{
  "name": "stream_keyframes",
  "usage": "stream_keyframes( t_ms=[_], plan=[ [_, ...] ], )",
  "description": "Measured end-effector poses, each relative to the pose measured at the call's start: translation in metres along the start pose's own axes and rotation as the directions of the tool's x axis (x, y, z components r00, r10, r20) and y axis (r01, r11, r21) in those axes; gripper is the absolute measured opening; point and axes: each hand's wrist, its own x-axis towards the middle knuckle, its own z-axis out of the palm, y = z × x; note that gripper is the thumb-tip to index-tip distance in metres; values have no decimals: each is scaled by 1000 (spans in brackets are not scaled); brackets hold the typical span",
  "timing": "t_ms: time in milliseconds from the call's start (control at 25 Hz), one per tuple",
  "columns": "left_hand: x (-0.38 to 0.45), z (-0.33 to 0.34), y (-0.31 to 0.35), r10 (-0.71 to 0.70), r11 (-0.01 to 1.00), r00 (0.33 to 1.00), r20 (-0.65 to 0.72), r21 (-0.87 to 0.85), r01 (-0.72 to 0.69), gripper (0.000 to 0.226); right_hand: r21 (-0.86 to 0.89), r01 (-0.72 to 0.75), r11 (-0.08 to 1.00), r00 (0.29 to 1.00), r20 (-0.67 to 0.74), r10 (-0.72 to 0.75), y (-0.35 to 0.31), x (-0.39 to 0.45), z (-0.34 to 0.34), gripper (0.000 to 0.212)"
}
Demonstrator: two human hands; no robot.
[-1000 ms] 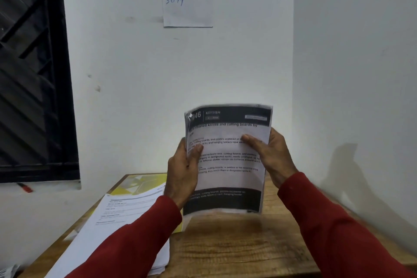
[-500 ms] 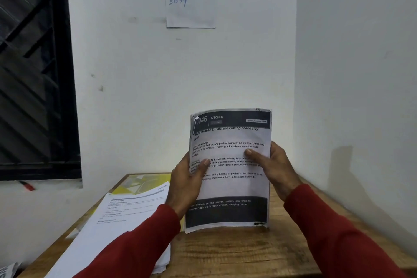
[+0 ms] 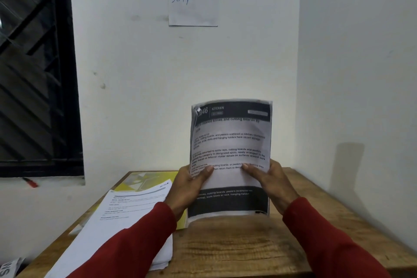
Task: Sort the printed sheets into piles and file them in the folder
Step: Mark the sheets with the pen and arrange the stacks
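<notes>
You are holding a bundle of printed sheets (image 3: 230,158) upright over the bench (image 3: 237,246), its lower edge at or just above the wood. Your left hand (image 3: 189,184) grips the left edge with the thumb across the front page, and your right hand (image 3: 268,181) grips the right edge the same way, fingers behind. The front page is headed KITCHEN, and its top left corner is dog-eared.

The step in hand looks like squaring this bundle and reading its heading to decide which pile it joins. To do it well:

1. Loosen both thumbs a little, so the sheets can slide against each other, and tap the lower edge flat on the bench. A tight pinch will lock in any misalignment.
2. Keep the bundle vertical while tapping; tilted, the back sheets may fan out.
3. Flatten the bent corner before filing, or it may catch on neighbouring pages.
4. Read the heading fully before you set it down.

The other pile of sheets (image 3: 126,221) lies flat on the left of the bench, partly covering the yellow folder (image 3: 144,181) beneath it. Set this bundle well apart from that pile unless the headings match, and do not bury the folder further.
</notes>
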Motion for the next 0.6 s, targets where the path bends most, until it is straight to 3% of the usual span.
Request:
stream_keyframes(
  t_ms=[120, 280, 440, 600],
  plan=[
    [6, -1, -2, 17, 999, 999, -39, 41, -15, 26, 3, 8, 1000, 1000, -5, -8, -4, 3, -5, 25],
    [-7, 4, -24, -28, 995, 999, -15, 100, 29, 58, 17, -102, 995, 995, -15, 102, 25, -16, -5, 22],
    [-3, 2, -15, -22, 998, 1000, -2, 51, 22, 28, 14, -68, 998, 998, -8, 68, 22, -8, -10, 24],
    [-11, 5, -25, -60, 998, 998, 11, -10, 60, 25, 54, -129, 990, 992, 26, 127, 38, -15, -9, 27]
  ],
)
